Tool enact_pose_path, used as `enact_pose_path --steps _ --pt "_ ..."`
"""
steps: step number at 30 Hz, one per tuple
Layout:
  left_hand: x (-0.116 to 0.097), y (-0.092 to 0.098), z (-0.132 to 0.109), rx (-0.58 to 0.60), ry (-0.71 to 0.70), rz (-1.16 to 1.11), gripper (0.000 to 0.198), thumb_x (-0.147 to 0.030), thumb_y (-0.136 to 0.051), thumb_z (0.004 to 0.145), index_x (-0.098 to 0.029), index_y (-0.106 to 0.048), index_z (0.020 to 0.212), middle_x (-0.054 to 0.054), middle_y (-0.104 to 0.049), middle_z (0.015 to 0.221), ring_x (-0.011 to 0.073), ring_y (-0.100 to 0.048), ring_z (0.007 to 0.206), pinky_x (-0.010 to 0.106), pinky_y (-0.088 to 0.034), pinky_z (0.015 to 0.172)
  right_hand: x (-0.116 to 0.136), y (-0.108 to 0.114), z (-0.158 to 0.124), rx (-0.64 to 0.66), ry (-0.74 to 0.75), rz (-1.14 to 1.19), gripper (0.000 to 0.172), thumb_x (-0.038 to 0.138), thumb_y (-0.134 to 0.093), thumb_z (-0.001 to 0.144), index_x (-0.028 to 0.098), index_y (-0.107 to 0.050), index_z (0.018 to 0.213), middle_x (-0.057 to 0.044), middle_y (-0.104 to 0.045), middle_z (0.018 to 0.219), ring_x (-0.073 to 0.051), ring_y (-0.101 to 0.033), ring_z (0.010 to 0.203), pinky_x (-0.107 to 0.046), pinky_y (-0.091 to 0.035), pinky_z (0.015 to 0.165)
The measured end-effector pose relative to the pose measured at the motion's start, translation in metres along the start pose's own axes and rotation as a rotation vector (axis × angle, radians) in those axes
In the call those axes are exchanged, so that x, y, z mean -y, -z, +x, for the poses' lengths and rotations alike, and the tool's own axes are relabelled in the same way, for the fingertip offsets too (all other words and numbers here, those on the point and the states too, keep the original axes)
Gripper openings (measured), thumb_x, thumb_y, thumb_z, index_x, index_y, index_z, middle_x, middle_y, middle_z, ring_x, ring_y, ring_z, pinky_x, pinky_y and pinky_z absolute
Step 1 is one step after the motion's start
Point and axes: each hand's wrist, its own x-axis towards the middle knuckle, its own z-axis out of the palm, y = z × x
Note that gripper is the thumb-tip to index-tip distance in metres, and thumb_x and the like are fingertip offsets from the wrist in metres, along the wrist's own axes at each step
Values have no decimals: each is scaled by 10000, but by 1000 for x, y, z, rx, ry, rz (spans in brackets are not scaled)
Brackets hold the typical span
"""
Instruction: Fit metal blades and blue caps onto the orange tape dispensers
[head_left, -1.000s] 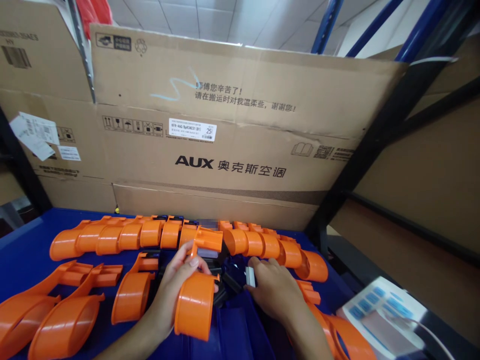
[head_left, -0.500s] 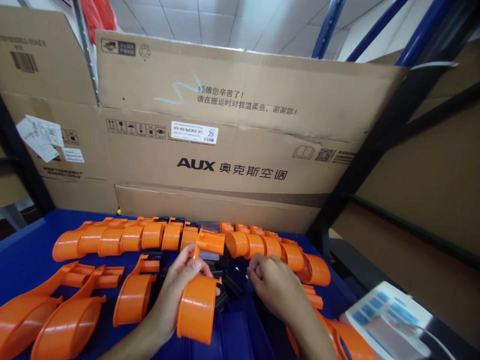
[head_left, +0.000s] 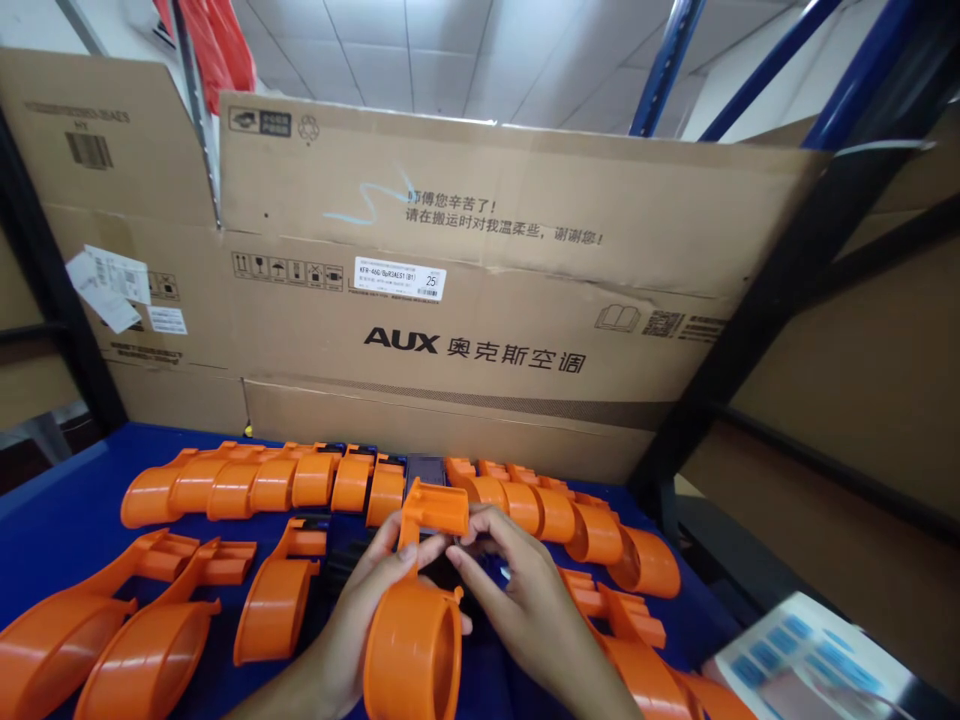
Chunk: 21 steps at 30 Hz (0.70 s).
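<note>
My left hand [head_left: 367, 610] is closed round an orange plastic tape-dispenser shell [head_left: 416, 640], whose round open end faces me and whose handle end [head_left: 435, 508] points up and away. Next to it my right hand [head_left: 517, 600] has come against the shell's upper part, fingers curled and pinching at something small I cannot make out, just under the handle end. Both hands sit over a blue tabletop [head_left: 52, 520], above some dark parts [head_left: 352, 565].
More orange shells lie in a row at the back [head_left: 247, 485], at the left [head_left: 135, 640] and at the right [head_left: 622, 640]. A large cardboard box [head_left: 465, 300] stands behind. A white device with blue keys [head_left: 810, 665] sits bottom right beside a dark rack post [head_left: 750, 300].
My right hand moved left from the dark parts on the table up to the shell in my left hand. The left hand tilted the shell's round end more toward me.
</note>
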Motion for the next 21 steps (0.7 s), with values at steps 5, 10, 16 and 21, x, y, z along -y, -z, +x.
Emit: enact_pose_path --steps 5,10,16,21 --pt "2 3 2 12 7 -13 476 -336 -685 894 -284 -446 1302 122 -745 1196 289 -791 765 375 -599 665 1 -1 2 4 6 9 151 189 -655 869 221 -521 806 -14 -616 932 -183 -620 859 -276 -490 784" --pt "1 2 1 -29 17 78 519 -346 -710 871 -256 -432 1300 100 -788 969 263 -774 634 317 -566 578 -3 -3 3 -34 -43 -70 199 208 -685 847 221 -500 775 3 -590 843 -184 -596 792 -279 -468 738" --pt "-1 2 4 -134 -16 109 516 -397 -724 851 -273 -431 1257 142 -753 1196 270 -782 654 324 -570 563 -5 4 0 16 -26 49 60 268 -594 946 222 -608 910 -28 -636 951 -188 -621 866 -293 -491 787" --pt "-3 5 5 -150 -100 235 584 -477 -716 850 -253 -452 1320 193 -712 1283 279 -786 705 358 -591 639 -17 1 2 -139 -79 341 130 338 -605 955 231 -626 1026 -37 -678 936 -192 -663 856 -292 -531 763"
